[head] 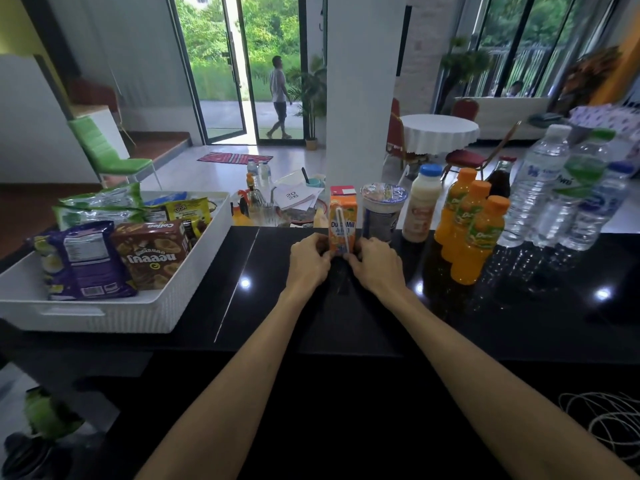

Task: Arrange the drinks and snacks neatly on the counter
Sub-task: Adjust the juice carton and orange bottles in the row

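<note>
Squarely between the two hands stands the juice carton (342, 221), upright on the black table (381, 323), its long axis vertical and its straw strip facing the person. From the left hand (309, 260) the carton's base lies at about 2 o'clock; from the right hand (376, 264) it lies at about 10 o'clock. Neither hand is nearer: each has its curled fingertips pinching a lower corner of the box, left hand on the left edge, right hand on the right.

The grip sits low (well under the carton's middle), so any slide along the table would likely want an even push from both sides, or the tall box may tip.

A sealed cup (382, 211) stands just beside the carton at its 3 o'clock, close enough that I cannot tell whether they touch. Beyond it, still towards 3 o'clock, the row runs on with a milky bottle (422, 206), the orange bottles (474, 233) and the water bottles (540, 188). Judging by that row, the carton is being squared up at its left end. The white basket (138, 315) of snacks sits well apart at 9 o'clock.
</note>
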